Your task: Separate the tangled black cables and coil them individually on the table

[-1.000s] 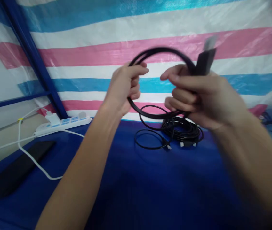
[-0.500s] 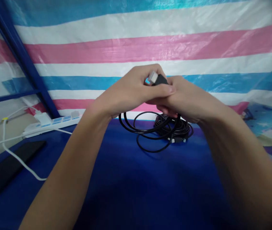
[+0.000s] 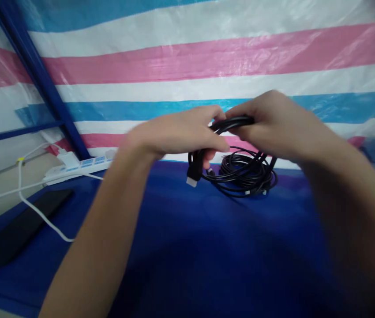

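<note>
At far left, a dark flat slab (image 3: 25, 227) lies on the blue tabletop (image 3: 207, 251), running out of frame. A white cord (image 3: 46, 221) crosses it. Just behind, a white power strip (image 3: 84, 167) sits near the table's back edge, beside a slanting blue post (image 3: 43, 90).

Toward the middle, the left hand (image 3: 184, 130) grips a looped black cable (image 3: 232, 123), raised above the table; its connector (image 3: 195, 170) hangs below the fingers, pale tip down. Below and behind, a coil of black cable (image 3: 240, 173) rests near the back edge, against a striped sheet (image 3: 174, 66).

To its right, the right hand (image 3: 276, 123) pinches the same loop, close to the left; whether fingertips touch is unclear. Between the forearms, a broad stretch of tabletop leaves room for moving.
</note>
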`<state>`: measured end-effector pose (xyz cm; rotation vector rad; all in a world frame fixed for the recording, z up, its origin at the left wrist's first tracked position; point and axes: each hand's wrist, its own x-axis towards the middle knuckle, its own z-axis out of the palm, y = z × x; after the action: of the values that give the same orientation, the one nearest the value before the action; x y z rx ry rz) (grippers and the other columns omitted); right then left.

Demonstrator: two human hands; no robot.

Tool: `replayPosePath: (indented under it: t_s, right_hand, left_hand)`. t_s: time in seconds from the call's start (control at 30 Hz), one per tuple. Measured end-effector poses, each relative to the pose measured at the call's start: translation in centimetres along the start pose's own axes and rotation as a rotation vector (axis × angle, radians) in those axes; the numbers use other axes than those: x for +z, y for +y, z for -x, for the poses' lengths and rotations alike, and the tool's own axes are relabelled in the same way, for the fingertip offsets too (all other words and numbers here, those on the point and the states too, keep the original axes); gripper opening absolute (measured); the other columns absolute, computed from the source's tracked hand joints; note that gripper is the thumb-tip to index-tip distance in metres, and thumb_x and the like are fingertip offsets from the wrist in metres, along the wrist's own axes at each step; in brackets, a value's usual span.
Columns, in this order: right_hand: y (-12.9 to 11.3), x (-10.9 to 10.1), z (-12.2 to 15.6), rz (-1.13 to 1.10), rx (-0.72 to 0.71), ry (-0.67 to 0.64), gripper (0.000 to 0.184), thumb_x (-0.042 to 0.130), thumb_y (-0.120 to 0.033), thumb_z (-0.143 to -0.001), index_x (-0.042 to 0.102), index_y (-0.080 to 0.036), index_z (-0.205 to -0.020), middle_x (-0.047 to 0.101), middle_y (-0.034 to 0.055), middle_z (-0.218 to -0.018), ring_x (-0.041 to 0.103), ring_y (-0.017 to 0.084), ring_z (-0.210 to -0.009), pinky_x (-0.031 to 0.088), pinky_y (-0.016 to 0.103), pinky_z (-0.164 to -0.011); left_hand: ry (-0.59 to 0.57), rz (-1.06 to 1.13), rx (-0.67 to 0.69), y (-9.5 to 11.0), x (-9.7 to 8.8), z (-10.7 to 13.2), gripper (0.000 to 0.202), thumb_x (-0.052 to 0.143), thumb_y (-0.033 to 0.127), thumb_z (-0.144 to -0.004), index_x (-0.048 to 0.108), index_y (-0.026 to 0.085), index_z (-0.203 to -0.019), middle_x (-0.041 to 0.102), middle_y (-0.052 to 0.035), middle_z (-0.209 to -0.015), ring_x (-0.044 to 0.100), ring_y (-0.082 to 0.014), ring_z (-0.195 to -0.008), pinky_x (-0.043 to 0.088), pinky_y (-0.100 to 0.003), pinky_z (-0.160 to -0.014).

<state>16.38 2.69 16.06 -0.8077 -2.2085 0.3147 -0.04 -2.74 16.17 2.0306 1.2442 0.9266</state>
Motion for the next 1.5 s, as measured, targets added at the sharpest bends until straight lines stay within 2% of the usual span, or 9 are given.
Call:
replayPosePath:
  t_s: [0.1, 0.27, 0.37, 0.53, 0.6, 0.8, 1.0, 1.2, 1.5]
  right_hand:
    - [-0.6, 0.4, -0.1, 0.316, -0.098, 0.109, 0.022, 0.053, -0.004, -0.065, 0.07, -0.016, -0.074, 0.051, 0.0022, -0.058, 0.034, 0.009, -0.051, 0.02, 0.026, -0.051]
    - [0.3, -0.3, -0.3, -0.479, 0.136, 0.183, 0.02, 0.056, -0.019, -0.08, 0.063, -0.019, -0.098, 0.046, -0.0023, -0.056, 0.035, 0.007, -0.041, 0.032, 0.024, -0.044]
    - [1.2, -0.5, -0.5, -0.729, 0.191, 0.089, 0.012, 0.055, -0.023, -0.083, 0.062, -0.018, -0.092, 0.025, -0.0078, -0.046, 0.018, 0.003, -0.036, 0.024, 0.02, -0.036]
    - [1.3, 0.0, -0.1, -0.158, 0.139, -0.221, 0.018, 0.058, -0.011, -0.07, 0.053, -0.013, -0.053, 0.032, -0.0034, -0.043, 0.023, 0.0, -0.033, 0.011, 0.015, -0.028]
    - [1.1, 0.0, 0.1, -0.192, 0.124, -0.218, 0.019, 0.058, -0.01, -0.069, 0.052, -0.012, -0.051, 0.031, -0.0038, -0.042, 0.021, -0.001, -0.034, 0.008, 0.014, -0.029]
    - [0.0, -0.5, 0.1, -0.934, 0.122, -0.077, 0.022, 0.047, -0.019, -0.088, 0.063, -0.015, -0.102, 0.048, -0.0033, -0.056, 0.048, 0.007, -0.046, 0.042, 0.02, -0.046]
    - [-2.3, 2.9, -0.4, -1.328, -0.002, 0.083, 0.035, 0.045, -0.048, -0.091, 0.054, -0.018, -0.075, 0.056, 0.002, -0.08, 0.058, 0.012, -0.072, 0.051, 0.026, -0.074]
    - [-3.5, 2.9, -0.1, -0.933, 0.167, 0.37, 0.009, 0.06, -0.01, -0.074, 0.055, -0.017, -0.075, 0.021, -0.008, -0.046, 0.016, 0.004, -0.038, 0.019, 0.021, -0.038]
    - [-0.5, -0.8, 0.8, -0.087, 0.205, -0.085, 0.025, 0.065, -0.028, -0.074, 0.052, -0.015, -0.056, 0.045, -0.0005, -0.042, 0.033, 0.006, -0.03, 0.016, 0.02, -0.028]
  left_hand:
    - [0.32, 0.072, 0.063, -0.4, 1.7, -1.6, 0.016, 0.053, 0.001, -0.065, 0.052, 0.016, -0.064, 0.041, 0.0049, -0.047, 0.037, -0.0037, -0.037, 0.018, -0.018, -0.037]
    - [0.575, 0.573, 0.144, -0.1, 0.9, -2.4, 0.032, 0.047, -0.001, -0.069, 0.027, 0.019, -0.054, 0.016, 0.0086, -0.045, 0.011, 0.0002, -0.037, 0.009, -0.019, -0.036]
    - [0.495, 0.664, 0.08, 0.1, 0.3, -1.9, 0.029, 0.045, 0.0, -0.075, 0.032, 0.018, -0.057, 0.014, 0.0093, -0.047, 0.01, 0.0007, -0.036, 0.013, -0.017, -0.037]
    - [0.197, 0.689, -0.23, -0.2, 1.4, -1.6, 0.025, 0.045, -0.012, -0.073, 0.048, 0.011, -0.066, 0.028, 0.0086, -0.047, 0.02, 0.0044, -0.036, -0.002, -0.011, -0.042]
    - [0.181, 0.768, -0.27, -0.2, 1.4, -1.5, 0.026, 0.043, -0.014, -0.072, 0.046, 0.011, -0.065, 0.028, 0.0091, -0.047, 0.018, 0.0058, -0.036, -0.006, -0.009, -0.044]
    - [0.352, 1.063, -0.033, -0.4, -1.4, -1.3, 0.028, 0.05, -0.005, -0.072, 0.037, 0.017, -0.06, 0.017, 0.0108, -0.042, 0.009, 0.0026, -0.031, 0.003, -0.013, -0.032]
    - [0.7, 1.363, -0.07, -2.3, -0.6, -2.9, 0.027, 0.035, 0.0, -0.084, 0.032, 0.019, -0.065, 0.009, 0.0112, -0.042, 0.011, -0.0003, -0.028, 0.014, -0.013, -0.031]
    - [0.515, 1.217, -0.027, -2.5, 0.8, -3.4, 0.015, 0.043, 0.003, -0.08, 0.052, 0.013, -0.076, 0.011, 0.0114, -0.043, 0.012, -0.0005, -0.03, 0.019, -0.015, -0.034]
    - [0.107, 0.7, -0.16, -0.6, -0.6, -0.9, 0.015, 0.044, 0.002, -0.085, 0.059, 0.004, -0.084, 0.033, 0.0075, -0.052, 0.022, 0.007, -0.04, 0.009, -0.005, -0.044]
